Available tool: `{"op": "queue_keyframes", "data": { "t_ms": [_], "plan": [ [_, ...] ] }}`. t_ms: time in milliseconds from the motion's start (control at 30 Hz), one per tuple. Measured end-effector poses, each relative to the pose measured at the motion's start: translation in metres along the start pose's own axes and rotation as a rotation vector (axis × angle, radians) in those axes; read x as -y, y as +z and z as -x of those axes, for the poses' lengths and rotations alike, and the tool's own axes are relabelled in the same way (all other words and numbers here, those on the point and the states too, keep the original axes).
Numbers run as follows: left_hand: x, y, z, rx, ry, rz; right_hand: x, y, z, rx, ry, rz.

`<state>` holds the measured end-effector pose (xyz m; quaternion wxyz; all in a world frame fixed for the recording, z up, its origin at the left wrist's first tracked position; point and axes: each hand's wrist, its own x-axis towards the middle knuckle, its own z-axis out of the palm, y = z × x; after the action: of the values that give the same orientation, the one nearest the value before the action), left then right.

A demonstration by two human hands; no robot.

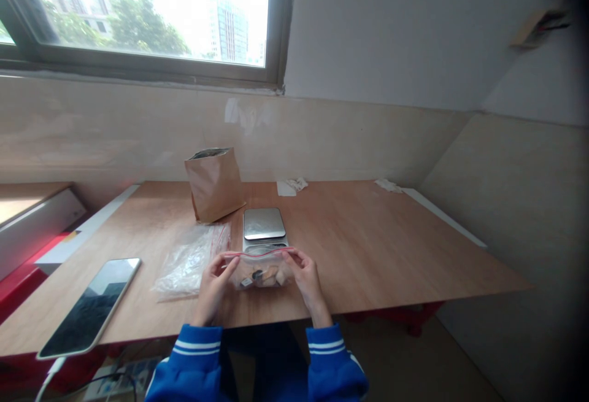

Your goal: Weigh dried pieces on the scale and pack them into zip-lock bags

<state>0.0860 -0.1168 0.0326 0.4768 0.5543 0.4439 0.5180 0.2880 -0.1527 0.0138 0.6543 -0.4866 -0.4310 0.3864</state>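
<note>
A clear zip-lock bag (262, 267) with a red seal line is stretched between my hands near the front of the table. Several small tan, white and dark pieces lie in its lower part; their kind is too small to tell. My left hand (216, 276) pinches the bag's top left corner between thumb and fingers. At the top right corner, my right hand (304, 273) pinches it the same way. Just behind the bag sits a kitchen scale (264, 224) with a square metal plate, its front partly hidden by the bag.
A stack of clear zip-lock bags (191, 261) lies left of my hands. Behind it stands an open brown paper bag (214, 184). A tablet-like phone (92, 307) with a white cable rests at the table's left front. Crumpled white paper (292, 187) lies by the wall.
</note>
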Motion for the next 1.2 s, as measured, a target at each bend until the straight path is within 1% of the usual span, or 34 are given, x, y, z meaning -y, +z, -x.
{"op": "queue_keyframes", "data": {
  "t_ms": [200,367,467,533,600,667,767,833,1000,1200],
  "plan": [
    [-0.001,-0.003,0.001,-0.048,-0.069,0.002,-0.001,-0.001,-0.001,-0.073,-0.002,0.045],
    [-0.001,-0.004,0.000,-0.064,-0.085,0.014,-0.004,0.000,-0.001,-0.090,0.003,0.034],
    [0.002,-0.004,-0.001,0.007,-0.081,0.028,-0.004,0.001,0.001,-0.063,0.021,-0.050],
    [0.004,-0.005,-0.001,0.073,-0.074,0.044,-0.004,0.002,0.002,0.004,0.044,-0.164],
    [0.004,-0.005,-0.001,0.107,-0.057,0.047,-0.005,0.003,0.003,0.060,0.065,-0.256],
    [0.003,-0.004,-0.001,0.125,-0.044,0.048,-0.007,0.005,0.003,0.073,0.068,-0.267],
    [0.002,-0.001,0.000,0.156,-0.055,0.068,-0.009,0.006,0.003,0.069,0.058,-0.200],
    [0.002,0.001,0.001,0.147,-0.056,0.069,-0.010,0.006,0.002,0.055,0.062,-0.157],
    [0.005,0.005,0.001,0.080,-0.002,0.037,-0.010,0.004,0.000,0.008,0.045,-0.070],
    [0.007,0.004,0.002,0.026,0.048,0.010,-0.009,0.005,0.000,-0.061,-0.003,-0.043]
  ]
}}
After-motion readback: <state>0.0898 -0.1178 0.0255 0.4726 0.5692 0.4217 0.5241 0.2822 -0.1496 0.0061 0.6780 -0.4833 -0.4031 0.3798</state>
